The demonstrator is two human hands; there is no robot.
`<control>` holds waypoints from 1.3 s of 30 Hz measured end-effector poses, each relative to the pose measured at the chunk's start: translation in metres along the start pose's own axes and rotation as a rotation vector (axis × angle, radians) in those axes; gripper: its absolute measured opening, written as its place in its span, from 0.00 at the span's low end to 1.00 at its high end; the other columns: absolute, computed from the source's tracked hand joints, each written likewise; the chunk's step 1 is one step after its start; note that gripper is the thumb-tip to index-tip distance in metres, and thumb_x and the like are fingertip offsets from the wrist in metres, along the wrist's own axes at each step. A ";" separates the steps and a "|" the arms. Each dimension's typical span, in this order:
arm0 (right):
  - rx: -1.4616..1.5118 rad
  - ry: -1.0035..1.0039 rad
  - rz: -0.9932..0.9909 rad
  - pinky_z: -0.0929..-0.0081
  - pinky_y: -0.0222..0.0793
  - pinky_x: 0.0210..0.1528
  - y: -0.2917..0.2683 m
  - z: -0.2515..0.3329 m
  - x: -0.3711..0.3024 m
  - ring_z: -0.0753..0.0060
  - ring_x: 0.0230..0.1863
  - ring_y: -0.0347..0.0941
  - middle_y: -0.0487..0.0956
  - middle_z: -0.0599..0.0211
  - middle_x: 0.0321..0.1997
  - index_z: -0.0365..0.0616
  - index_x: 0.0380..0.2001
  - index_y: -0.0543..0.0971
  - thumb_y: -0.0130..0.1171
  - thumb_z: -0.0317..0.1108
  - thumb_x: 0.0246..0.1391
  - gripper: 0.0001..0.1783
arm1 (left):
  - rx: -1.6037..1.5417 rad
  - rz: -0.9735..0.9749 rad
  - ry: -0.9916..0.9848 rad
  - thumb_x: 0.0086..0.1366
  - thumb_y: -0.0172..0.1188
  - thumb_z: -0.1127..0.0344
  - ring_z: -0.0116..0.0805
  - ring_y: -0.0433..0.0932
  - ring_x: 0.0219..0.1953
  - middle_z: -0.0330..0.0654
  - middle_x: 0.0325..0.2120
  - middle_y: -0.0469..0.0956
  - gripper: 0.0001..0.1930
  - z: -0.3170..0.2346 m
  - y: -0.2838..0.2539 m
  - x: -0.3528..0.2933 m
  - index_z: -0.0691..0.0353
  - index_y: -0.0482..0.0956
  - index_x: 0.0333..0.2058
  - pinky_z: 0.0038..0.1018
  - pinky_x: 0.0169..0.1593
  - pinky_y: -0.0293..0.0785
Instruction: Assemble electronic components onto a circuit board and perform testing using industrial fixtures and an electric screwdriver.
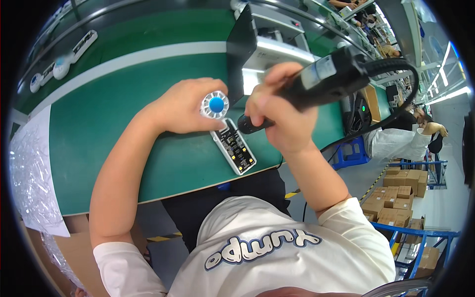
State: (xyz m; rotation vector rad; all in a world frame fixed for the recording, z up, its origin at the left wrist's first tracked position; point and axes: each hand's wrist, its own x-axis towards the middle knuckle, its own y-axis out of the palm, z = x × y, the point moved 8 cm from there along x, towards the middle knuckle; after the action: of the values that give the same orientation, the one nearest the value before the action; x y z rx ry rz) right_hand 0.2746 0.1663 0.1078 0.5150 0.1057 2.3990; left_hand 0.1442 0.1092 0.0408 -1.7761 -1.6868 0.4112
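Note:
My left hand (185, 106) is closed around the far end of a white device, pinning it to the green bench (123, 163). A white ribbed round part (215, 104) with a blue centre sticks up beside its fingers. From there a narrow white housing with a black circuit board (235, 148) extends toward my body, its small yellow parts facing up. My right hand (289, 121) grips a black corded electric screwdriver (321, 79), held tilted with its nose down toward the far part of the board. Whether the bit touches a screw I cannot tell.
Beyond my hands stands a metal box with a black side panel (241, 54). Similar white devices (83, 45) lie on the far green strip. Clear plastic bags (34, 173) are at the left. A blue stool (352, 152), cartons (393, 200) and another person (401, 141) are right.

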 end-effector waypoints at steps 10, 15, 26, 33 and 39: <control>-0.196 -0.539 -0.315 0.72 0.71 0.24 -0.032 0.077 0.005 0.73 0.17 0.70 0.74 0.64 0.19 0.37 0.41 0.68 0.58 0.20 0.48 0.16 | 0.007 -0.019 0.000 0.46 0.73 0.57 0.50 0.78 0.43 0.48 0.39 0.79 0.27 0.000 -0.001 -0.001 0.60 0.76 0.43 0.38 0.46 0.74; -0.232 -0.338 -0.322 0.70 0.71 0.26 -0.047 0.066 0.007 0.71 0.17 0.69 0.73 0.63 0.18 0.37 0.45 0.66 0.57 0.20 0.48 0.19 | 0.024 -0.016 -0.032 0.45 0.73 0.56 0.50 0.78 0.43 0.49 0.39 0.79 0.27 0.003 -0.002 -0.002 0.60 0.76 0.43 0.38 0.46 0.74; 0.140 -0.181 -0.055 0.74 0.69 0.24 0.025 0.037 -0.019 0.72 0.17 0.70 0.75 0.63 0.20 0.36 0.48 0.64 0.55 0.17 0.47 0.23 | 0.058 -0.057 0.041 0.45 0.72 0.56 0.48 0.79 0.40 0.47 0.37 0.79 0.26 0.003 -0.004 -0.004 0.61 0.76 0.42 0.37 0.43 0.75; 0.077 -0.112 -0.041 0.77 0.68 0.24 0.032 0.014 -0.018 0.74 0.18 0.70 0.75 0.62 0.21 0.37 0.48 0.64 0.56 0.16 0.48 0.23 | 0.045 -0.064 0.036 0.45 0.72 0.55 0.48 0.79 0.40 0.47 0.36 0.79 0.26 0.003 -0.004 -0.007 0.61 0.76 0.42 0.37 0.43 0.75; 0.020 -0.140 -0.020 0.76 0.69 0.24 0.032 0.015 -0.019 0.74 0.18 0.70 0.75 0.61 0.22 0.38 0.46 0.64 0.56 0.16 0.48 0.21 | 0.053 -0.075 0.044 0.45 0.72 0.55 0.48 0.79 0.39 0.47 0.35 0.79 0.26 0.005 -0.005 -0.008 0.61 0.76 0.41 0.37 0.42 0.75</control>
State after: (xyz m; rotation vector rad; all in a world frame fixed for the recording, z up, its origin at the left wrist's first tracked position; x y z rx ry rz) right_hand 0.2744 0.1285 0.1217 0.6857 0.0728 2.3367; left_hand 0.1365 0.1028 0.0382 -1.6660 -1.6912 0.3780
